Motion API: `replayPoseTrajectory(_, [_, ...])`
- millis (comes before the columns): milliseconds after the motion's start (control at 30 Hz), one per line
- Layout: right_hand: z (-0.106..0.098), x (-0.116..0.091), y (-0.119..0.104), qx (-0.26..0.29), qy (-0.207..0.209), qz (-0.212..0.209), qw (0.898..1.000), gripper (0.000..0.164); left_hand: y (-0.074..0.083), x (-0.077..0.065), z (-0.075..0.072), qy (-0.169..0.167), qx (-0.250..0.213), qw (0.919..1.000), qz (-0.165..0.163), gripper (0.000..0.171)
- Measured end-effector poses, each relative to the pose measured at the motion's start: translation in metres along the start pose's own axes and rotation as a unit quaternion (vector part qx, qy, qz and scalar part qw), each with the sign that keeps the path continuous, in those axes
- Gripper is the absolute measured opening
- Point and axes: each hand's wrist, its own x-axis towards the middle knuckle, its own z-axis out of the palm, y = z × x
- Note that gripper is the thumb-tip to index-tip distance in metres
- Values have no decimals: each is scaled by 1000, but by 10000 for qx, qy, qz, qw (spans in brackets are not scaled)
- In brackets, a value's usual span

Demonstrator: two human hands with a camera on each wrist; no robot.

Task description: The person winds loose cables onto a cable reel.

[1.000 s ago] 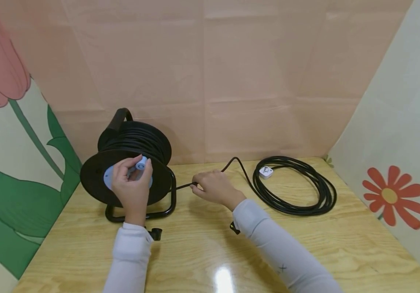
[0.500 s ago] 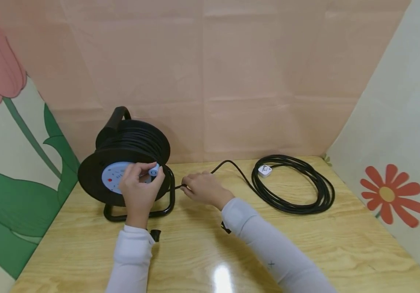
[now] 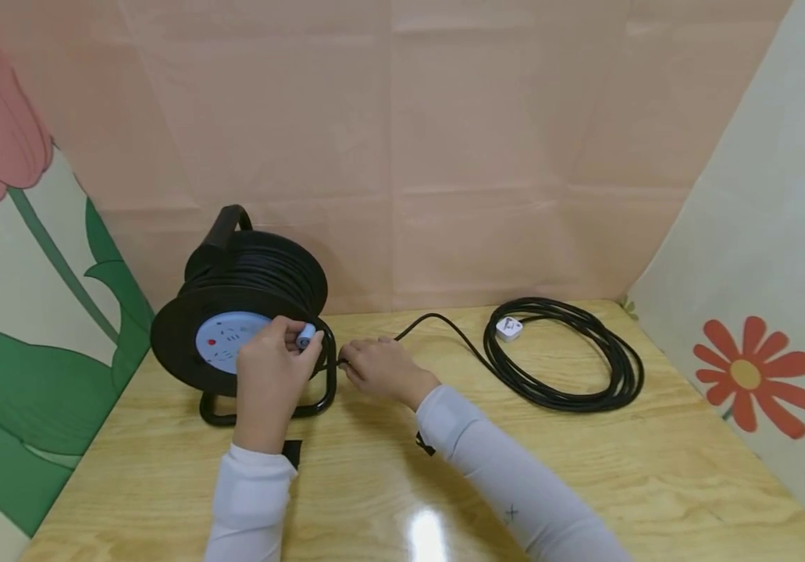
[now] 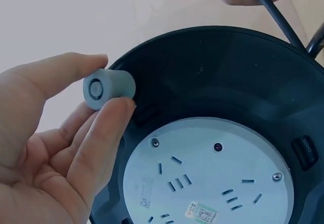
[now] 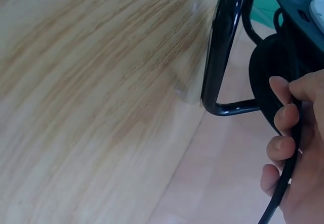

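Observation:
A black cable reel [image 3: 184, 343] with a pale blue socket face [image 3: 222, 339] stands at the left of the table. Its small light-blue crank knob [image 4: 121, 85] is pinched between the thumb and fingers of my left hand [image 3: 276, 375], at the right part of the reel's rim. Just right of the reel's frame, my right hand [image 3: 382, 371] grips the black cable [image 5: 289, 168], fingers curled round it. From there the cable arches to a loose coil [image 3: 585, 402] lying on the right, where a white plug [image 3: 509, 329] rests inside the loop.
The reel's black tubular stand [image 3: 314, 407] sits on the light wood table [image 3: 374, 499]. A pinkish sheet [image 3: 458, 156] hangs behind, and flower-printed panels [image 3: 767, 234] flank both sides.
My left hand has carried the knob rightward and down round the reel, uncovering the socket face. My right hand has moved left along with the cable, closer to the reel.

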Motion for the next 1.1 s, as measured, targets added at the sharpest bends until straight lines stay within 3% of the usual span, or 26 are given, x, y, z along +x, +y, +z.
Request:
replayPoseTrajectory(167, [-1, 5, 1, -22, 82, -44, 10000, 23, -2, 2, -2, -242, -44, 9996, -167, 26])
replayPoseTrajectory(300, [0, 7, -3, -59, 24, -81, 9999, 23, -2, 1, -2, -702, 91, 9966, -414, 27])
replayPoseTrajectory(500, [5, 10, -18, -219, -103, -314, 9992, 19, -3, -2, 0, -1426, 473, 9856, -772, 28])
replayPoseTrajectory(667, [4, 13, -29, -232, -222, -270, 9991, 15, -5, -3, 1, -1850, 583, 9760, -993, 28])
replayPoseTrajectory(900, [7, 16, -30, -193, -385, -174, 9989, 22, -8, -2, 0, -2014, 556, 9725, -1026, 27])
replayPoseTrajectory(1100, [5, -4, -10, 247, 150, -192, 9994, 27, -12, -3, 2, -2036, 523, 9730, -949, 27])
